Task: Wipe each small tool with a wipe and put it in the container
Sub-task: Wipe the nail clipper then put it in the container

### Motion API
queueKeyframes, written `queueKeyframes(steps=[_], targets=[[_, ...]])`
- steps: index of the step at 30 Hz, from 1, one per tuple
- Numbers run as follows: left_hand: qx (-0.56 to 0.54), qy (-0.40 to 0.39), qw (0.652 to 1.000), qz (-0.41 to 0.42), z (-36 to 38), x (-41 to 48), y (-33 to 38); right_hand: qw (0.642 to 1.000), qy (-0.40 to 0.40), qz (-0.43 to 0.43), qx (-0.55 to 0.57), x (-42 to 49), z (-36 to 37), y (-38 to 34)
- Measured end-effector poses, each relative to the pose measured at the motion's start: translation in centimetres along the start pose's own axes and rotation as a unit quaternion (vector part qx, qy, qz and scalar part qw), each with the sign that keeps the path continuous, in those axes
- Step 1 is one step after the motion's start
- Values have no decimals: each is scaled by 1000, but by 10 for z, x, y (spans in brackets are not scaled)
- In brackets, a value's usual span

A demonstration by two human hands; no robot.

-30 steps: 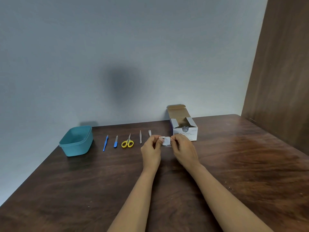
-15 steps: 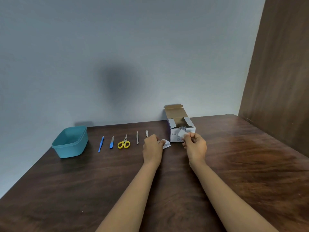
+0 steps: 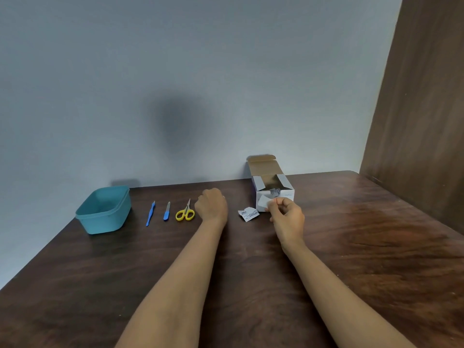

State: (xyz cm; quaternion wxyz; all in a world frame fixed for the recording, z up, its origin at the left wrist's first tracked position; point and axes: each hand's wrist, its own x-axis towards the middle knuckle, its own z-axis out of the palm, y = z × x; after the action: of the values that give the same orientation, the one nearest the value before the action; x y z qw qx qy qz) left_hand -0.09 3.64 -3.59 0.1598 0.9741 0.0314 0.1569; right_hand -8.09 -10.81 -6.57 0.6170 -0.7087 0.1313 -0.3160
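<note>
Nearest the camera, two bare forearms reach forward over the dark wooden table point(image 3: 376, 247). Further out, the right hand point(image 3: 286, 217) pinches a small white wipe point(image 3: 263, 201) between thumb and fingertips, holding it up off the table just in front of the box. To its left a torn wrapper point(image 3: 248, 214) lies flat on the wood, between the two hands and touching neither. The left hand point(image 3: 211, 205) sits knuckles-up with its fingers curled under; its back hides them, so I cannot tell whether it grips anything. Just left of it lie the yellow-handled scissors point(image 3: 185, 212), blades pointing away, then a short blue tool point(image 3: 166, 210), perhaps a nail file, then a thin blue-handled tool point(image 3: 150, 214), all in a row and apart from one another. At the row's left end stands the teal container point(image 3: 104, 209). Beyond the right hand is an open cardboard box point(image 3: 272, 189), lid flap up, against the grey wall point(image 3: 226, 71)
</note>
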Motion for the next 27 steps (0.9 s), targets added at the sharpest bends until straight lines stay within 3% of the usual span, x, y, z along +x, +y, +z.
queueKeyframes(steps=[13, 16, 18, 20, 22, 25, 27], targets=[[34, 30, 998, 50, 9, 8, 5, 1000, -12, -18, 0, 1, 1, 5], [-11, 58, 998, 38, 8, 3, 1, 1000, -9, -22, 4, 0, 0, 4], [-110, 69, 991, 26, 7, -1, -4, 1000, -5, -28, 5, 0, 0, 3], [-272, 44, 961, 25, 4, -9, -7, 1000, -3, -30, 5, -2, -1, 2], [-415, 2, 910, 6, 0, -23, -7, 999, -6, -32, 6, -4, -1, 0], [-597, -71, 796, -66, -7, -48, -5, 999, -20, -44, 9, -10, -3, -5], [-663, -107, 735, -95, -13, -63, -4, 998, -33, -53, 8, -14, -4, -7]])
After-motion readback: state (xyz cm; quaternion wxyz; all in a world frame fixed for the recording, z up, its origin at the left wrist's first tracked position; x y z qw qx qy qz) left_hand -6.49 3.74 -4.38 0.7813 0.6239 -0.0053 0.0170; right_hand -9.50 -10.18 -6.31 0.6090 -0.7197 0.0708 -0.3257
